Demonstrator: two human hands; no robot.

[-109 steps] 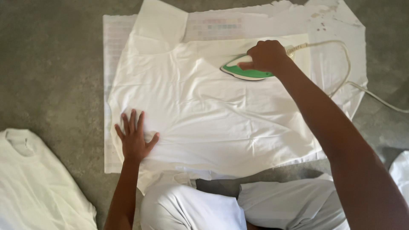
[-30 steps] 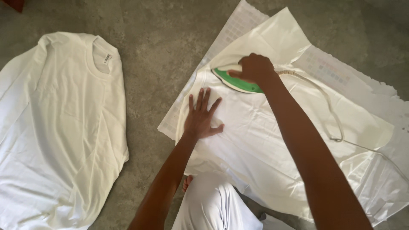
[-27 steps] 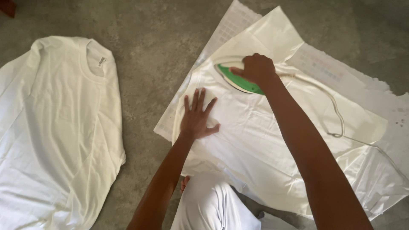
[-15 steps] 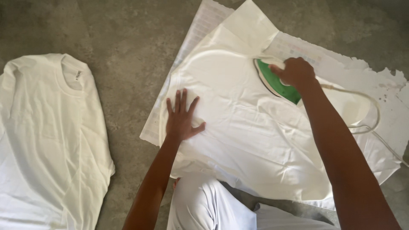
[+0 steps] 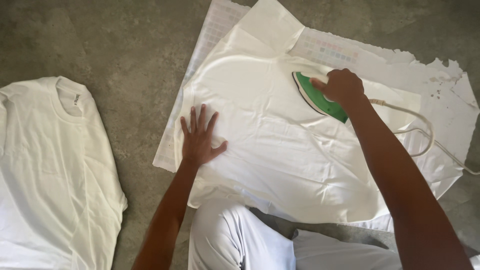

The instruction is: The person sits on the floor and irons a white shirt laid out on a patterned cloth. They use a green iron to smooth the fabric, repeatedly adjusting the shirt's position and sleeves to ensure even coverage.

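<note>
Right hand (image 5: 341, 86) wrapped around green-and-white electric iron (image 5: 318, 97) on white cotton garment (image 5: 280, 140) | left hand (image 5: 199, 139) flat, fingers spread, pressing the cloth | grey concrete floor (image 5: 125, 45)

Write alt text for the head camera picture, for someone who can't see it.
A person's right hand grips a green iron on a white garment spread over paper on a concrete floor, while the left hand presses the garment flat. A white T-shirt lies to the left.
</note>
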